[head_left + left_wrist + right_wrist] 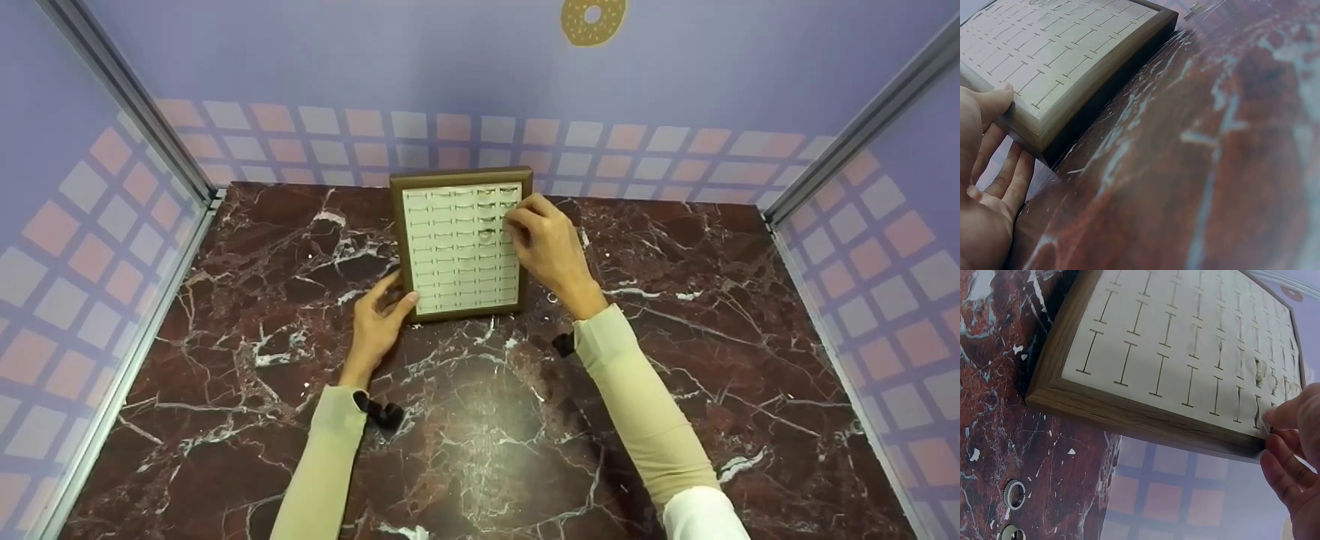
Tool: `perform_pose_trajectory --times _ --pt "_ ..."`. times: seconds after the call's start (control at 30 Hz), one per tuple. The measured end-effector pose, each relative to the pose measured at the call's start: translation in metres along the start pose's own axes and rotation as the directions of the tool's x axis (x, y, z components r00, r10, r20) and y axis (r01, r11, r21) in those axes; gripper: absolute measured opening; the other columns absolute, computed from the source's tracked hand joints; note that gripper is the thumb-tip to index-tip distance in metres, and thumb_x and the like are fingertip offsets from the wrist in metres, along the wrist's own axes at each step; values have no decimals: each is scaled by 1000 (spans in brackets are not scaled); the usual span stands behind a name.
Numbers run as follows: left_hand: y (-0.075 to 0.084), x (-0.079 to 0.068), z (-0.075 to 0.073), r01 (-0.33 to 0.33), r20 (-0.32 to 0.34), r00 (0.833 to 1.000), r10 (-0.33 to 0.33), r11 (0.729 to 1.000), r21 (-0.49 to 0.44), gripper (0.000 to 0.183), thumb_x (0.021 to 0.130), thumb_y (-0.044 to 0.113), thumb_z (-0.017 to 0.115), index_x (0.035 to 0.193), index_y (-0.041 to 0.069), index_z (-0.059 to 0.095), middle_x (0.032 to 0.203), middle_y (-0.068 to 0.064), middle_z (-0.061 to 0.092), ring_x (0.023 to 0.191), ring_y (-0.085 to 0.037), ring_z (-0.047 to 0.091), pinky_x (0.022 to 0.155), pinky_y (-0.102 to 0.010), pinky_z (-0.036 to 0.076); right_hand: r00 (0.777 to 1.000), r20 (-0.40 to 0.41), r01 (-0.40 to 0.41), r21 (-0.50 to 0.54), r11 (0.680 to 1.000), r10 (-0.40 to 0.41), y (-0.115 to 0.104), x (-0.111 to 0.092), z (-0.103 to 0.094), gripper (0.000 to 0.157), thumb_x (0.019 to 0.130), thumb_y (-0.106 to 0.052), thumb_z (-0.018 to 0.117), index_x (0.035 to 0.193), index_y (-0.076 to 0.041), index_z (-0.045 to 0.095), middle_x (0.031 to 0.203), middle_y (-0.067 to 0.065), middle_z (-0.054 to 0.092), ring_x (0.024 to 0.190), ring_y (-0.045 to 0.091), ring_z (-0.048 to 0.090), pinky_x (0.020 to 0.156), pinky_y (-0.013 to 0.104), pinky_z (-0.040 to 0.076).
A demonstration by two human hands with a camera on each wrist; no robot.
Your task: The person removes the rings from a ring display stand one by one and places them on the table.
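Observation:
A ring display board [461,262] with a brown wood-grain frame and rows of slits in a pale pad leans back, propped up on the table. Several rings [487,214] sit in its upper right slits. My left hand [377,321] grips the lower left edge, thumb on the front of the frame [1033,132] and fingers behind. At the right-hand column, my right hand [551,244] has thumb and forefinger pinched together against a slit. Between those fingertips [1278,419] a small ring is mostly hidden.
Two loose rings [1015,495] lie on the dark red marbled table [255,420] beside the board, at its right. A lilac wall with a checked band [585,146] stands close behind, and side panels [892,247] close off left and right.

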State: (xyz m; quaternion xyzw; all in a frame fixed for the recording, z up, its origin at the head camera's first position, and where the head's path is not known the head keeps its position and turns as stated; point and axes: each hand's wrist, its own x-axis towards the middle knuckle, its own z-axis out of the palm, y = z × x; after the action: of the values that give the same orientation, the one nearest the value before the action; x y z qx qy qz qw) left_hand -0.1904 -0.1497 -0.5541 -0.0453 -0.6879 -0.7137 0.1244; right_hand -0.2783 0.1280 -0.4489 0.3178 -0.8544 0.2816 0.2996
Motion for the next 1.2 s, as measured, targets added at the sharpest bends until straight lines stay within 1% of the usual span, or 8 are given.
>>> perform_pose_trajectory --times 0.23,0.43,0.57,0.77,0.93,1.2 --pt "1 1 0 3 8 1000 -3 1000 12 50 90 2 73 137 -3 57 126 -25 63 113 -44 61 102 -48 52 1000 -13 11 -55 998 -12 -1 3 4 10 91 -2 66 92 -4 76 97 8 65 86 22 65 79 30 57" --pt "2 1 0 4 7 1000 -5 999 35 50 91 3 73 138 -3 57 126 -24 64 113 -42 62 101 -43 53 1000 -6 -6 -67 998 6 -2 4 5 10 92 0 65 91 -4 74 97 7 63 88 21 64 80 31 57" --pt "2 0 0 16 6 1000 -17 999 49 51 91 3 72 139 -3 56 126 -24 63 113 -42 61 100 -39 54 1000 1 -1 -71 997 1 -2 3 5 11 92 3 63 92 -4 71 96 7 61 87 21 61 79 31 55" --pt "2 0 1 25 -1 1000 -25 999 36 51 91 3 73 139 -4 56 124 -25 63 112 -42 62 98 -34 55 1000 3 17 -91 996 -17 -2 2 4 9 91 4 63 94 -3 69 97 8 61 89 24 61 82 33 55" --pt "3 0 1 28 -2 1000 -28 999 35 51 91 2 73 138 -4 56 127 -25 63 112 -41 62 98 -32 55 1000 25 7 -89 996 -5 -3 1 3 9 93 4 63 96 -3 68 100 8 60 92 24 60 84 33 54" --pt "4 0 0 36 5 999 -36 999 20 50 91 3 73 138 -3 57 128 -25 63 114 -44 61 102 -42 53 999 52 -3 -90 996 8 -4 1 0 9 96 2 61 99 -3 68 102 8 60 94 23 61 84 32 55"
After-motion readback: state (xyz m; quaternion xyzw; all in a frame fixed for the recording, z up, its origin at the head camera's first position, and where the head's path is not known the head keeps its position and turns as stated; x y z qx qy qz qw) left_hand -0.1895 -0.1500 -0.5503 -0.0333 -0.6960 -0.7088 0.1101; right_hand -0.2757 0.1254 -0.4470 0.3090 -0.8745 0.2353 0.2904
